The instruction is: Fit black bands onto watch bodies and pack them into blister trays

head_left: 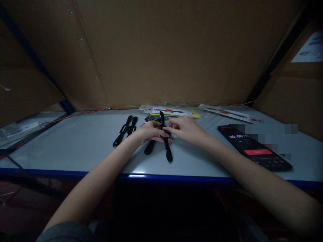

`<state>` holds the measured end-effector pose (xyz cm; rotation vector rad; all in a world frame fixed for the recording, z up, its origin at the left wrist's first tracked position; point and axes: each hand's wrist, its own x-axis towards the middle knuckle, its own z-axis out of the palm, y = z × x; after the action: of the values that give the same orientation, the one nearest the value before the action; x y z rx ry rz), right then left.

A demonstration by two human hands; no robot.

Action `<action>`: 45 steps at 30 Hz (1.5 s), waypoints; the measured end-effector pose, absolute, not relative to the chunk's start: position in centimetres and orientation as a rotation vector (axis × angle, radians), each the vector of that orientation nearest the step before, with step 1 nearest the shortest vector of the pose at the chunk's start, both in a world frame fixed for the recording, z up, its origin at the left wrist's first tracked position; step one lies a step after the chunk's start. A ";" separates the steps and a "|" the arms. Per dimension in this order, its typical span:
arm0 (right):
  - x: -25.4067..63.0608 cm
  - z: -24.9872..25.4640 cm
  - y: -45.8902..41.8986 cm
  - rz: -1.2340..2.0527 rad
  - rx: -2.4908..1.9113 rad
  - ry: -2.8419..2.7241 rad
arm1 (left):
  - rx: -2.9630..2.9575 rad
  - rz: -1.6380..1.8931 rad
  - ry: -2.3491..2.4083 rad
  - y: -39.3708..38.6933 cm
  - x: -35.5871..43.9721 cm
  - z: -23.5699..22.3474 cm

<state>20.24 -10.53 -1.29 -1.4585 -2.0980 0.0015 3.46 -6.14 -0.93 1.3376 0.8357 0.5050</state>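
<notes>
My left hand (151,131) is closed around the middle of a black spokeshave (168,153), whose two handles point away from me and toward me. At the same middle part, my right hand (185,129) pinches with thumb and forefinger; whatever is between those fingertips is too small to make out. Under my left hand lies another black spokeshave (150,148), partly covered. To the left, two more black spokeshaves (122,131) rest side by side on the grey tabletop (83,144).
Clear plastic packages with printed cards (174,111) lie along the back, another package (229,112) beside them. A phone (252,148) showing a timer lies at the right. Cardboard walls (161,53) enclose the table, which has a blue front edge (176,178).
</notes>
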 end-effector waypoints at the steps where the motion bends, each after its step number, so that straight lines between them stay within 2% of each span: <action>1: 20.1 -1.4 -10.5 0.021 -1.457 -2.090 | 1.343 0.506 0.837 -6.2 3.5 -0.9; 8: 20.1 -1.4 -10.3 0.372 -1.278 -2.047 | 1.331 0.529 0.852 -6.2 3.4 -0.9; 17: 20.5 -1.4 -10.2 0.085 -1.425 -2.095 | 1.332 0.532 0.851 -6.1 3.4 -1.0; 25: 20.0 -1.4 -10.3 0.462 -1.244 -2.060 | 1.333 0.549 0.844 -6.0 3.5 -1.0; 31: 20.7 -1.0 -10.5 0.116 -1.395 -2.129 | 1.365 0.521 0.842 -6.1 3.5 -1.0; 36: 20.1 -1.3 -10.6 -0.026 -1.495 -2.084 | 1.355 0.534 0.852 -6.2 3.6 -1.1; 42: 19.8 -1.8 -10.1 0.294 -1.390 -2.047 | 1.346 0.521 0.835 -6.0 3.4 -1.1; 45: 20.3 -1.3 -10.2 0.300 -1.346 -2.031 | 1.340 0.533 0.831 -5.9 3.4 -1.2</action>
<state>20.29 -10.22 -1.26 -1.3463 -2.0311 0.3002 3.37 -5.89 -1.21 1.3397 0.8312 0.5327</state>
